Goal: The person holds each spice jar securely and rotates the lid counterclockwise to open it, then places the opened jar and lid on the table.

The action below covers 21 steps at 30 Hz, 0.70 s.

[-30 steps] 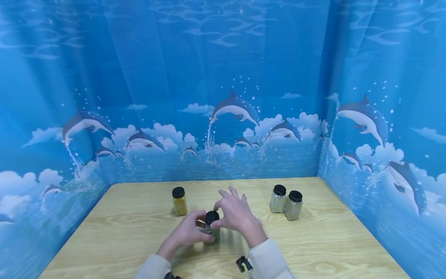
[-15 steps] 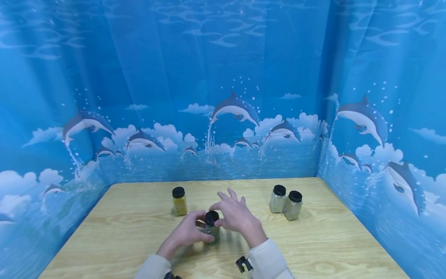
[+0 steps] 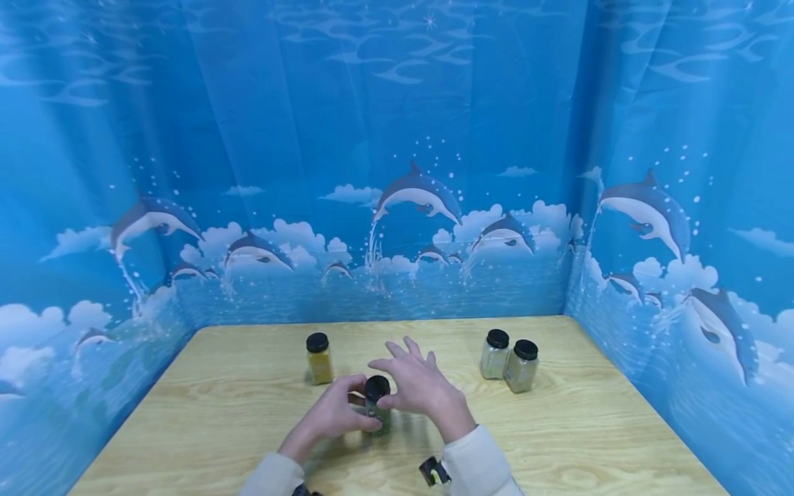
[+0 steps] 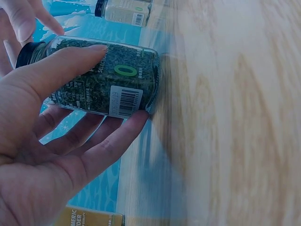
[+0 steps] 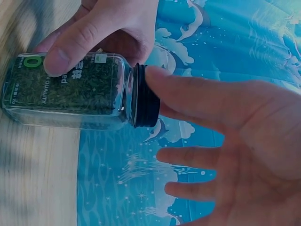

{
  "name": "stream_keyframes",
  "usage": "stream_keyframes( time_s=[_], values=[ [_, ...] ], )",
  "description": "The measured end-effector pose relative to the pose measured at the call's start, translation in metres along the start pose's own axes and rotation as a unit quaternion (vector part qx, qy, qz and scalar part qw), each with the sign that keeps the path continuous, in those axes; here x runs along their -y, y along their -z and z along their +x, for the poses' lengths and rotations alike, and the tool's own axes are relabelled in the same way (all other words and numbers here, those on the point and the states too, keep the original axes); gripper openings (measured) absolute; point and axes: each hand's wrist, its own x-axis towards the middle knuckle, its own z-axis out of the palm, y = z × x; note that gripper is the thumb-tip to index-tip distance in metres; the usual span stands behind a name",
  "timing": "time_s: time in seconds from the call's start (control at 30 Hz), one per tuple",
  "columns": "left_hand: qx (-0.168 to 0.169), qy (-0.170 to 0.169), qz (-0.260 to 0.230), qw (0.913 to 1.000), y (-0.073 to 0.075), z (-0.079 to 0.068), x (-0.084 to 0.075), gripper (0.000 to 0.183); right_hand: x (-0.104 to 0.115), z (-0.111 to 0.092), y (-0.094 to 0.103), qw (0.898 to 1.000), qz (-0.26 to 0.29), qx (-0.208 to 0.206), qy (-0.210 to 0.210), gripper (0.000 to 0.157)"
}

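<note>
A glass spice jar (image 4: 131,61) of dried green herb flakes, with a black screw lid (image 3: 377,388), stands upright on the table. My left hand (image 3: 335,411) grips its body, thumb on one side and fingers on the other. My right hand (image 3: 424,389) is at the lid: in the right wrist view the thumb (image 5: 188,96) touches the lid's side. The other fingers are spread and fairly straight, and in the head view the index finger lies just beyond the lid. Part of that finger is hidden behind the thumb and lid in the right wrist view.
A jar of yellow powder (image 3: 320,364), labelled turmeric in the left wrist view, stands behind the left hand. Two more black-lidded jars, one pale (image 3: 494,358) and one greyish (image 3: 522,372), stand side by side at the right. A dolphin-print curtain (image 3: 397,289) borders the wooden table (image 3: 589,427).
My right hand's fingers have shifted around the lid, and the index finger has spread away from its edge. The left hand and the jar have stayed in place.
</note>
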Motion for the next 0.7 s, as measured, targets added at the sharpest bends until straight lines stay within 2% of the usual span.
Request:
stream_keyframes(
  time_s=[0.27,0.5,0.7],
  values=[
    [-0.003,-0.002,0.02,0.9998,-0.0005,-0.0001,0.0024,0.044,0.0016,0.0003,-0.0018,1.0,0.008,-0.016,-0.008,0.054],
    [-0.009,0.0,0.019,0.9998,-0.0003,0.0005,0.0012,0.044,0.0008,0.0025,-0.0047,0.999,-0.011,-0.042,-0.009,0.053],
    [-0.01,-0.001,0.022,0.9997,-0.001,-0.0002,0.0022,0.043,0.001,0.0024,-0.0063,0.999,-0.01,-0.048,-0.011,0.052]
  ],
)
